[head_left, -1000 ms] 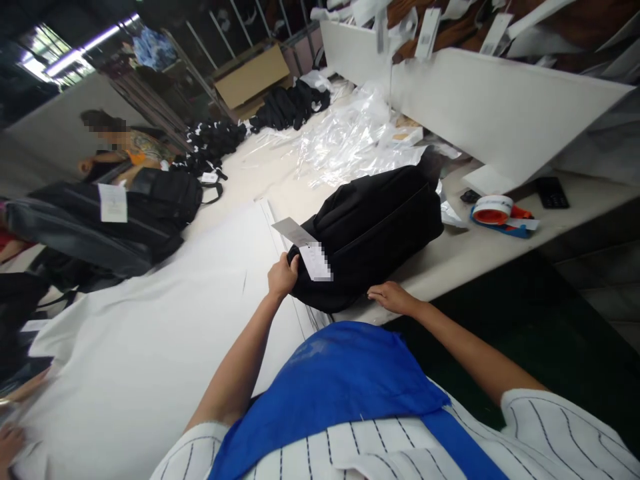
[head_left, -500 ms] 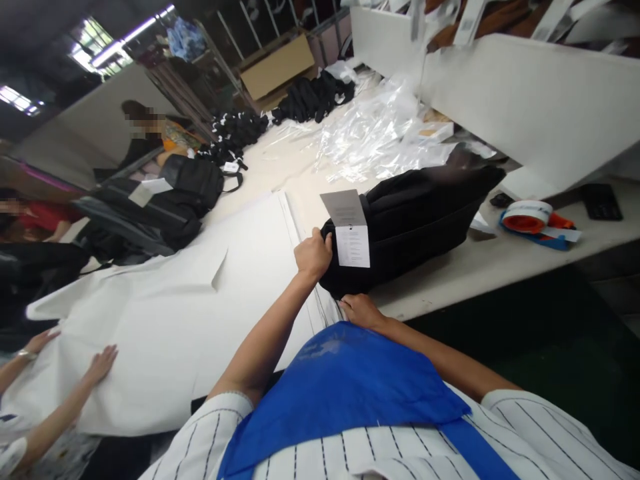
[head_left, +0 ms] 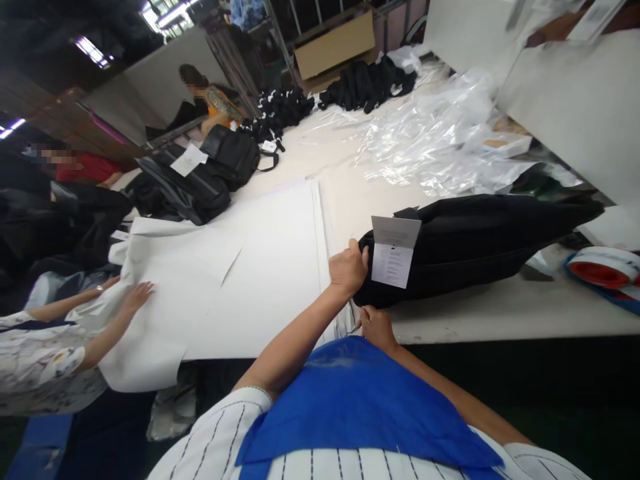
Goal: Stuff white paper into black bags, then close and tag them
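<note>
A black fabric bag [head_left: 470, 250], probably a backpack, lies on its side along the table's front edge. My left hand [head_left: 349, 268] is closed around its near left end. An unfolded paper hang tag [head_left: 393, 265], with print on it, rests against the bag beside that hand. Just below the bag's lower left corner, my right hand [head_left: 378, 328] has its fingers curled together. What those fingertips pinch is too small to make out. White paper sheets [head_left: 270, 267] lie flat in a stack left of both hands.
A co-worker's hands [head_left: 137, 297] press on the paper's left end. Black backpacks [head_left: 200, 177] are heaped beyond it. Clear plastic bags [head_left: 430, 140] spread behind my bag. A tape roll [head_left: 605, 268] sits at right; a cardboard box [head_left: 335, 50] stands at the back.
The view has swung left, so everything sits further right in the picture. Both hands stay at the bag's left end. The co-worker's sheet has been drawn back and its front corner hangs differently.
</note>
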Tool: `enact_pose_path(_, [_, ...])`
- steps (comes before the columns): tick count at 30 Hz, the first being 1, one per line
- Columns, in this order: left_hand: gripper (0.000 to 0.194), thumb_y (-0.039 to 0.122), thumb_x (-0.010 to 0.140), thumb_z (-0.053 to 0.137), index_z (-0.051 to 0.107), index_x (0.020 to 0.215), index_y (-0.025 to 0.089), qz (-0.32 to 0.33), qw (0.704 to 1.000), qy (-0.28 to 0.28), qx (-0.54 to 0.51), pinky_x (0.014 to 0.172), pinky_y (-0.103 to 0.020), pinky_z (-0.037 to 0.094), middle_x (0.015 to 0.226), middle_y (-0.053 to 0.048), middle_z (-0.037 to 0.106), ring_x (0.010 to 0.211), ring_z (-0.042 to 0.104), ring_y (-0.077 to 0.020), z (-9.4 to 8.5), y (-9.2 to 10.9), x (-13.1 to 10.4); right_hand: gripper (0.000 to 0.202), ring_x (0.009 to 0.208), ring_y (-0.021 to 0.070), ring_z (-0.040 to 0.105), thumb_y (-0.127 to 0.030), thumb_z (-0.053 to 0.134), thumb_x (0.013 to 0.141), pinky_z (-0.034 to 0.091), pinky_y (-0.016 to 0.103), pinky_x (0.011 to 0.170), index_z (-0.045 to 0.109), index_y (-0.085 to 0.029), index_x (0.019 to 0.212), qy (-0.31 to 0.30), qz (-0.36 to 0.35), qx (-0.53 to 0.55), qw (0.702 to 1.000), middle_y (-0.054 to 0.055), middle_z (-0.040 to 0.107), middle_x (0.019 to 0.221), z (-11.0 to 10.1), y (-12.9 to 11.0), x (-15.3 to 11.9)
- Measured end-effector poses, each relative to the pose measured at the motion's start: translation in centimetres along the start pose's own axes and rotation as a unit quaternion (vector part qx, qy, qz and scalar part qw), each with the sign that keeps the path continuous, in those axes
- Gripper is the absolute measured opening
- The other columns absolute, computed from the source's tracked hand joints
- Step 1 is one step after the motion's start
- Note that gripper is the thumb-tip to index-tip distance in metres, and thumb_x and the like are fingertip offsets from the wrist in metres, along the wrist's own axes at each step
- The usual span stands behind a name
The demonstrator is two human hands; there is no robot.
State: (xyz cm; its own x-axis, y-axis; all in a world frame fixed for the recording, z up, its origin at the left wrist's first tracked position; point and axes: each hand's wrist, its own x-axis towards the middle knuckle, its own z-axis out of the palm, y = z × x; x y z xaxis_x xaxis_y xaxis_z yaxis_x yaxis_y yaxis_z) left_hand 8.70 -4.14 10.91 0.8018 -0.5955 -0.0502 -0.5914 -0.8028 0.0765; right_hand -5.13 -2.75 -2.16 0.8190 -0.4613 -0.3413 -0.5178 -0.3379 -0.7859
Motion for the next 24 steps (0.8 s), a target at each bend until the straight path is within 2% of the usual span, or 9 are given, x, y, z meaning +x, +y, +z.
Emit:
enact_pose_path(2, [0.036,0.046,0.1,0.028,0.05,0.107,0.018,-0.001,1.0,0.004,0.002,0.066,-0.031,0.045,0.082,-0.01,0.071,0.077,0.07,-0.0252,-0.1,-0.1,0.2,0.037,0.046,0.0163,0.061,-0.038,0.036,0.095,0.042,0.025,0.048,0.061,-0.017,0.078,0.017,0.05,0.174,0.983,0.005,0.068,0.064,0.3,-0.1,-0.5])
enact_pose_path(4, [0.036,0.046,0.1,0.029,0.051,0.105,0.018,-0.011,1.0,0.005,0.002,0.065,-0.031,0.046,0.082,-0.01,0.071,0.077,0.07,-0.0256,-0.2,-0.6,1.0,0.038,0.043,0.0152,0.057,-0.045,0.039,0.092,0.039,0.025,0.044,0.062,-0.018,0.079,0.043,0.067,0.241,0.967,0.003,0.067,0.063,0.6,-0.1,-0.7])
enact_pose_path(8, [0.034,0.043,0.099,0.034,0.053,0.104,0.015,-0.035,0.999,0.001,-0.008,0.066,-0.033,0.047,0.086,-0.013,0.072,0.08,0.07,-0.0273,0.0,-1.6,3.3,0.036,0.046,0.0139,0.056,-0.044,0.044,0.087,0.043,0.025,0.058,0.059,-0.02,0.065,0.096,-0.016,0.124,0.987,0.003,0.065,0.057,1.7,-0.4,-0.3])
enact_pose_path(11, [0.032,0.041,0.098,0.036,0.054,0.102,0.015,-0.029,0.999,0.002,-0.019,0.067,-0.034,0.048,0.086,-0.014,0.072,0.08,0.07,-0.0278,-0.1,-1.9,4.0,0.036,0.047,0.0145,0.057,-0.043,0.045,0.087,0.043,0.026,0.058,0.058,-0.02,0.063,0.13,-0.016,0.112,0.985,0.003,0.065,0.056,2.4,-1.3,-0.1])
enact_pose_path(13, [0.032,0.041,0.098,0.036,0.054,0.101,0.014,-0.018,0.999,0.015,-0.024,0.066,-0.034,0.048,0.083,-0.014,0.071,0.078,0.07,-0.0279,-0.5,-1.9,3.5,0.036,0.043,0.014,0.055,-0.046,0.046,0.088,0.042,0.026,0.05,0.06,-0.019,0.067,0.122,0.021,0.189,0.974,0.003,0.066,0.059,2.8,-2.4,-0.2])
enact_pose_path(16, [0.033,0.04,0.1,0.033,0.052,0.104,0.014,0.001,0.999,0.038,-0.037,0.066,-0.033,0.048,0.081,-0.013,0.071,0.076,0.07,-0.0271,-0.8,-1.8,1.6,0.033,0.042,0.0145,0.055,-0.047,0.053,0.083,0.041,0.026,0.044,0.061,-0.018,0.069,0.122,0.082,0.308,0.94,0.003,0.066,0.062,3.4,-3.8,-0.1])
enact_pose_path(19, [0.037,0.04,0.101,0.027,0.052,0.105,0.013,0.04,0.997,0.033,-0.063,0.065,-0.031,0.048,0.082,-0.014,0.07,0.077,0.071,-0.0267,-0.2,-1.9,-0.6,0.038,0.041,0.0147,0.047,-0.05,0.057,0.078,0.036,0.027,0.039,0.048,-0.022,0.053,0.175,0.104,0.346,0.916,0.001,0.054,0.048,4.4,-4.3,0.3])
enact_pose_path(22, [0.04,0.039,0.101,0.025,0.053,0.103,0.011,0.056,0.995,0.015,-0.084,0.064,-0.031,0.049,0.084,-0.016,0.07,0.077,0.071,-0.0271,0.8,-2.6,-2.3,0.052,0.04,0.0147,0.037,-0.058,0.054,0.078,0.028,0.028,0.036,0.025,-0.027,0.048,0.193,0.094,0.331,0.919,-0.001,0.037,0.036,5.5,-4.9,0.3])
enact_pose_path(24, [0.04,0.038,0.101,0.026,0.053,0.104,0.01,0.049,0.994,0.007,-0.095,0.064,-0.031,0.049,0.084,-0.017,0.069,0.077,0.071,-0.0279,1.3,-3.0,-3.2,0.052,0.042,0.016,0.041,-0.062,0.054,0.078,0.031,0.027,0.036,0.029,-0.026,0.049,0.147,0.069,0.317,0.934,-0.001,0.042,0.038,6.3,-6.5,0.3])
